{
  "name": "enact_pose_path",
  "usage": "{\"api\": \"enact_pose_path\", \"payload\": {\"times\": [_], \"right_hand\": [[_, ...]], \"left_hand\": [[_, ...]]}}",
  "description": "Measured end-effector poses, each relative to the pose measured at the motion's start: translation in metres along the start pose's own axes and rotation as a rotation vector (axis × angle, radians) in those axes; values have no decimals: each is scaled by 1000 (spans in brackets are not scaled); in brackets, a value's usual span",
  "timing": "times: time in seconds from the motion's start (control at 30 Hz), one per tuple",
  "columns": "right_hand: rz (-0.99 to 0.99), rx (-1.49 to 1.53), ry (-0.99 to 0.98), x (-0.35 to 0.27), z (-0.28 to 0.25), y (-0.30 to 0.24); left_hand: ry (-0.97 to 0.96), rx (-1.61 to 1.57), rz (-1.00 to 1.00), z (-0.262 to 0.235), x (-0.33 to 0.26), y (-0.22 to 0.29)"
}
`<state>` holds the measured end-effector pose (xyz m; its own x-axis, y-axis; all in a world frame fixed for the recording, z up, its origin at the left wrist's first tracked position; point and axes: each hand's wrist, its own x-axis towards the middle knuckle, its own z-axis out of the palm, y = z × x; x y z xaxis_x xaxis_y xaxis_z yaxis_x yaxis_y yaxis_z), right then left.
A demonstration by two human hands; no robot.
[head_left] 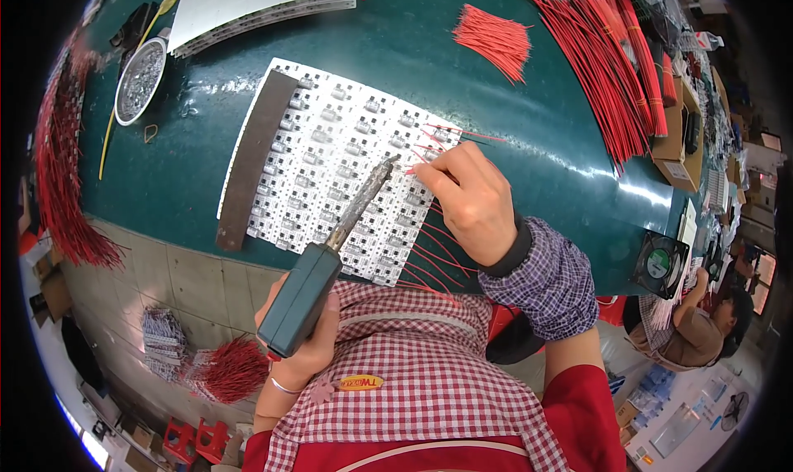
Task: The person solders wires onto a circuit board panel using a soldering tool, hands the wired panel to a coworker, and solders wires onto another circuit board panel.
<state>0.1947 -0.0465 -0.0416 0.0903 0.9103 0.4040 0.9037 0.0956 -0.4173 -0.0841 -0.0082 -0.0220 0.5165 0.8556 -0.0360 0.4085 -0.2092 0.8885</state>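
Soldering red leads onto a white panel of small boards on the green bench (512, 142).

The left hand (301, 352) is closing its grip around the teal handle of the soldering iron (330, 257), whose tip is reaching up over the circuit panel (330, 166), just left of the other hand's fingertips. The right hand (467, 199) is pinching a thin red wire (425, 168) against the panel's right edge, with more attached wires fanning out beneath the wrist. A dark strip (252, 158) is lying along the panel's left side.
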Motion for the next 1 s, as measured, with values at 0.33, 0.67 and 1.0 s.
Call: {"api": "enact_pose_path", "payload": {"times": [0.33,0.67,1.0], "right_hand": [[39,21,117,-16,11,-16],[64,-9,68,-16,11,-20],[51,-36,34,-13,11,-22]], "left_hand": [[-26,-34,6,1,-4,-8],[-54,-33,22,6,9,3],[-51,-53,22,7,8,-5]]}}
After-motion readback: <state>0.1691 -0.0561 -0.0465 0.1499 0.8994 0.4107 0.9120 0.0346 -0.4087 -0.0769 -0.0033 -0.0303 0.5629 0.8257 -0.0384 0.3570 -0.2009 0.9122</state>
